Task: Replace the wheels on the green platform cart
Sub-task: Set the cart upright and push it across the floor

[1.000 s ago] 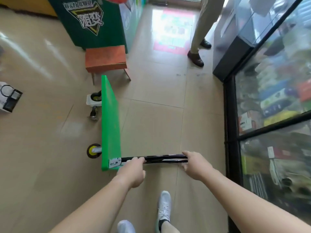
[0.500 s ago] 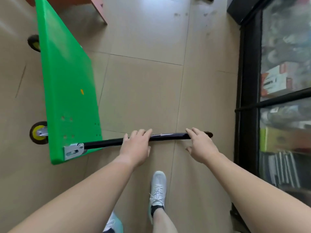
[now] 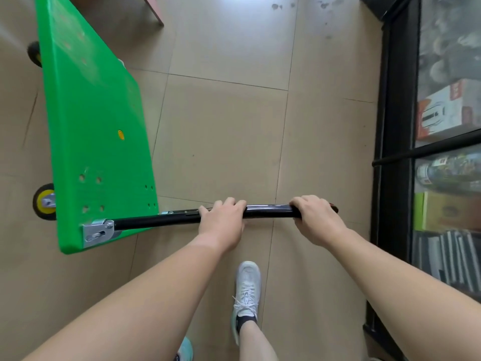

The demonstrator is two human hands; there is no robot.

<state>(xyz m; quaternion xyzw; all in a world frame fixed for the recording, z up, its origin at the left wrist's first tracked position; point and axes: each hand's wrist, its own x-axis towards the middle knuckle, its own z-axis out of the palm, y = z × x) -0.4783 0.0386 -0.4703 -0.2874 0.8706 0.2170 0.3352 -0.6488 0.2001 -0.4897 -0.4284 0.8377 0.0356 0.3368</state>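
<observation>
The green platform cart (image 3: 91, 121) stands tipped on its long side edge on the tiled floor, its deck facing right. Two black wheels with yellow hubs stick out on its left: one near wheel (image 3: 44, 201) and one far wheel (image 3: 35, 53). A black handle bar (image 3: 268, 211) runs from a metal hinge bracket (image 3: 97, 231) at the deck's near corner out to the right. My left hand (image 3: 221, 225) grips the bar near its middle. My right hand (image 3: 318, 220) grips the bar's right end.
A black-framed glass display case (image 3: 395, 152) with boxed goods lines the right side. A pink stool leg (image 3: 153, 10) shows at the top. My white shoe (image 3: 247, 290) stands just behind the bar.
The view has dropped and closed in on the cart. The deck has leaned over, showing more of its face. My fingers, loose on the bar half a second ago, now curl round it.
</observation>
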